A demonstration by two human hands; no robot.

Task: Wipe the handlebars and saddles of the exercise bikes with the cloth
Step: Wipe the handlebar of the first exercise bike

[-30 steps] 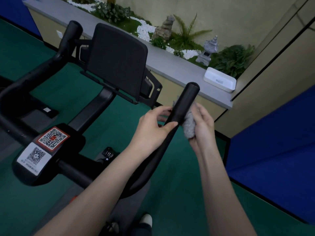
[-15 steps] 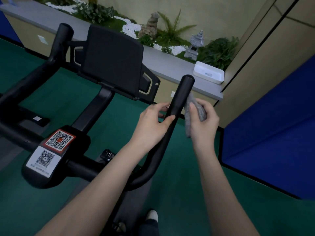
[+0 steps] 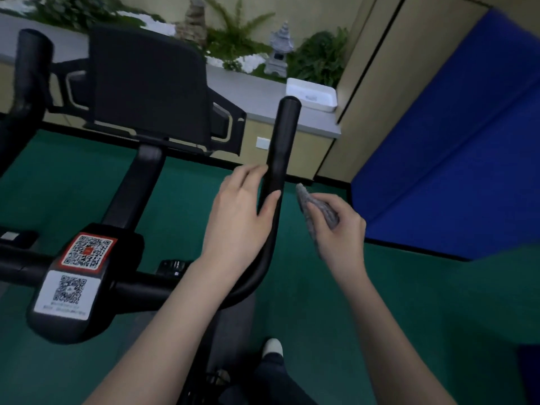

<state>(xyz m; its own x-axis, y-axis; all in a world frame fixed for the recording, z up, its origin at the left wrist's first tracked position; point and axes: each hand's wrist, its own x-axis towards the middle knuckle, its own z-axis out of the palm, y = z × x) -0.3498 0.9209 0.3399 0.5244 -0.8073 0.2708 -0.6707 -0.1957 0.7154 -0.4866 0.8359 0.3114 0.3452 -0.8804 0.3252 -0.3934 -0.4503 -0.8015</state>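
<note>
This looks like the handlebar step; no saddle shows. The left hand (image 3: 239, 211) holds the right handlebar (image 3: 282, 147), thumb over the front and fingers (image 3: 251, 172) round the far side. The right hand (image 3: 339, 229) has its fingers pinched on the grey cloth (image 3: 318, 206), just beside the bar but not touching it. Next, I think, the cloth must press on the bar and slide up to its round tip. There is open room on the right before the blue mat (image 3: 453, 156). The black screen (image 3: 149, 83) sits near on the left.

The person wears dark trousers (image 3: 274, 378) and, seemingly, a white-toed shoe (image 3: 272, 347).
</note>
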